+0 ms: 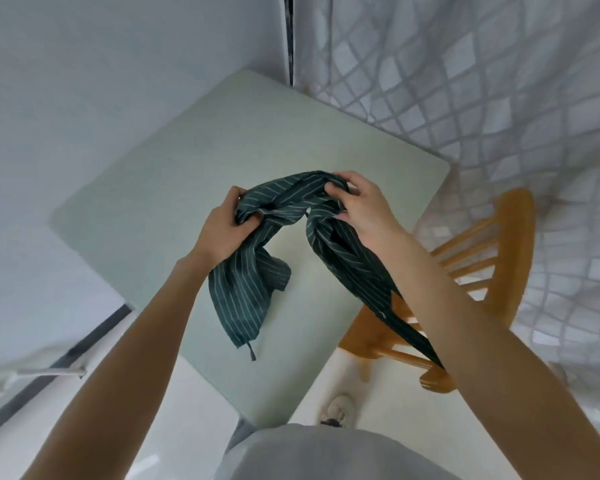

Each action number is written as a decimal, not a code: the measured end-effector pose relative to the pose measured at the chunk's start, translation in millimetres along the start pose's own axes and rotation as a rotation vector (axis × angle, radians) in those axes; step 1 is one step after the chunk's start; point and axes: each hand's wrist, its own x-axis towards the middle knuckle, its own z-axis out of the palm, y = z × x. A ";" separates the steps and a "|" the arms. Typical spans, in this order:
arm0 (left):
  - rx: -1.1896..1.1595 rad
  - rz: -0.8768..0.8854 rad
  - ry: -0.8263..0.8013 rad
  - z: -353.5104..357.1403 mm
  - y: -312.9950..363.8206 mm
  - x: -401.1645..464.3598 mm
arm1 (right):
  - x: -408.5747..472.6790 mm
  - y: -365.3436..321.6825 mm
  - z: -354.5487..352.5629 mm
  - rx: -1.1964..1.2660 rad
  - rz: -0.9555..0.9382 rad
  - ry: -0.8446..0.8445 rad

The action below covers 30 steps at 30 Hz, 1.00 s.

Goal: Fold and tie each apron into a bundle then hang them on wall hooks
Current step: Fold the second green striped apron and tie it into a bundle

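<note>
Left hand [222, 230] and right hand [364, 206], both gripping one dark green striped apron [291, 202] above a pale green desk [194, 161].

Left hand: fingers curled round a bunched fold at the apron's left end; cloth hangs from it toward the near side, a loose end with a small strap lying on the desk. Right hand: fingers clutching the twisted cloth at the right; a long tail drops beneath the right forearm, past the desk's right edge. Wooden chair [499, 258]: right of desk. Curtain [499, 81], diamond-patterned: far right.
</note>
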 end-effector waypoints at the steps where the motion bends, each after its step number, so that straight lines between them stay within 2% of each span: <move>1: 0.070 0.009 0.039 -14.5 -11.6 3.2 | 10.5 1.0 19.1 0.002 -0.001 -0.018; 5: 0.311 0.043 0.207 -76.2 -60.9 19.4 | 46.2 -2.5 102.0 0.044 -0.028 -0.080; 7: 0.359 0.042 0.276 -103.4 -80.1 28.7 | 62.8 -2.6 133.9 -0.118 -0.135 -0.065; 9: 0.310 0.052 0.279 -130.8 -99.9 40.1 | 80.2 -3.9 161.6 -0.284 -0.242 -0.051; 13: 0.145 0.089 0.060 -167.0 -132.4 53.3 | 107.7 -9.2 181.7 -0.625 -0.362 -0.060; 16: 0.151 0.103 -0.121 -172.5 -156.5 53.9 | 114.0 -2.5 169.7 -0.931 -0.416 -0.078; 19: 0.194 0.188 -0.153 -157.5 -180.3 45.9 | 102.2 9.8 155.2 -0.995 -0.270 -0.173; 22: 0.279 0.108 -0.120 -138.6 -193.5 38.6 | 87.4 23.1 147.5 -1.029 -0.100 -0.270; 24: 0.287 0.063 -0.029 -129.5 -197.9 38.4 | 78.7 25.8 145.8 -1.054 -0.022 -0.313; 27: 0.176 0.069 0.050 -133.4 -186.9 41.7 | 71.6 19.6 144.7 -1.006 0.032 -0.355; 30: -0.049 0.030 -0.118 -148.0 -172.4 48.3 | 76.0 13.9 139.2 -1.069 -0.003 -0.310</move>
